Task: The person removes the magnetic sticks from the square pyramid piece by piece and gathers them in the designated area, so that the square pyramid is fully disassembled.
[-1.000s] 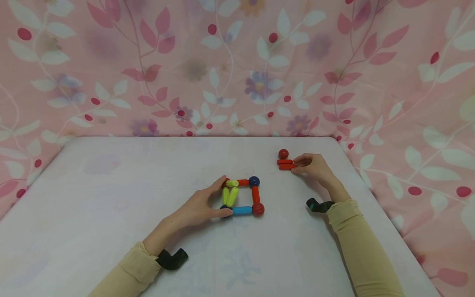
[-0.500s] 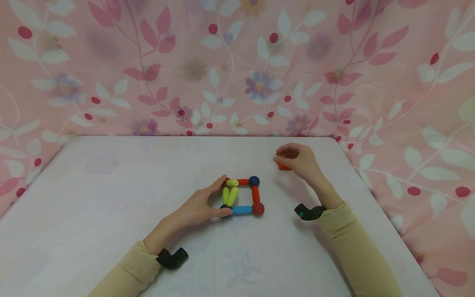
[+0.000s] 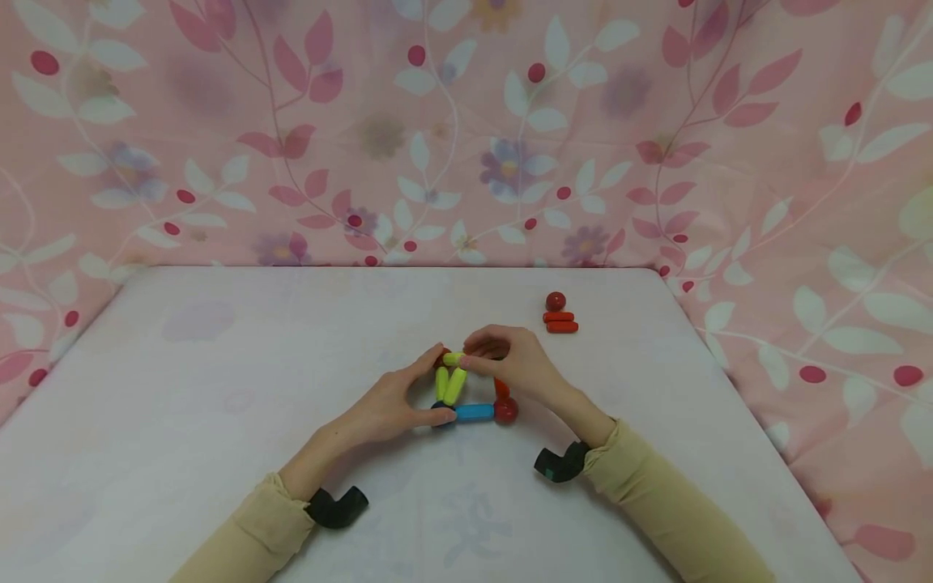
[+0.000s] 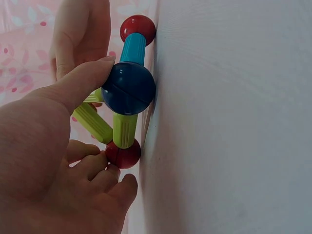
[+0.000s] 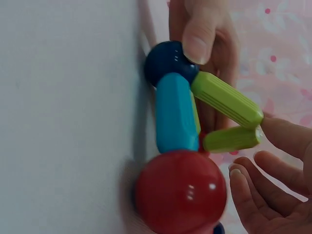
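A frame of magnetic rods and balls lies on the table. My left hand [image 3: 389,405] grips its left side, thumb on a dark blue ball [image 4: 129,87] and fingertips at a red ball [image 4: 123,154]. Two yellow-green rods [image 5: 226,99] [image 5: 231,140] rise from these balls and meet at their raised ends. There the thumb of my right hand [image 3: 519,362] touches the rod ends, while its other fingers curve loosely, apart from them. A light blue rod [image 3: 475,413] runs to a near red ball [image 3: 505,410]. My right hand hides the frame's far corner in the head view.
At the back right of the white table [image 3: 219,389] lie a loose red ball [image 3: 555,301] and two red rods [image 3: 560,327], side by side. A pink floral cloth [image 3: 466,146] hangs behind and along the right.
My right hand has moved left and nearer from the loose red rods to the frame's raised rods. The two loose rods and ball stay behind. My left hand keeps its grip.
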Demonstrator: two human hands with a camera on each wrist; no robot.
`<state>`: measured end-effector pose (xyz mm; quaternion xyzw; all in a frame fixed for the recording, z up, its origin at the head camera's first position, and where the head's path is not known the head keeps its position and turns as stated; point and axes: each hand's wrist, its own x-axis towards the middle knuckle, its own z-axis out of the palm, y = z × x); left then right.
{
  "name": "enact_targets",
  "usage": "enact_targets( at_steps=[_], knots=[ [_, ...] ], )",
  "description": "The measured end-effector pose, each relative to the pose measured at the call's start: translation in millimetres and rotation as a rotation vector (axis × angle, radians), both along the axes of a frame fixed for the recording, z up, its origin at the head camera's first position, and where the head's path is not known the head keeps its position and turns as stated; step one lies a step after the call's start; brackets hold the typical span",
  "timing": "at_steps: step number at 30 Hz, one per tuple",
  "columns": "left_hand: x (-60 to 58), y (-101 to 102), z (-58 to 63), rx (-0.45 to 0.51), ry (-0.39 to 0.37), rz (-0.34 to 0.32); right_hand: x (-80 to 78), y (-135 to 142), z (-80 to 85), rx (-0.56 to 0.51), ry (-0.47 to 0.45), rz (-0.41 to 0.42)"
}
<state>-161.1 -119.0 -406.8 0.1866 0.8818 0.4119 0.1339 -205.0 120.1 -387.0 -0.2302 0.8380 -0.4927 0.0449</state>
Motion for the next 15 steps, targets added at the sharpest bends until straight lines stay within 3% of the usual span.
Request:
enact_targets(
  at_steps=[15],
  knots=[
    [0.2,-0.4,-0.8,0.016,0.016,-0.012,4.1,-8.8,-7.4,0.047,-0.012,-0.058]
  ],
)
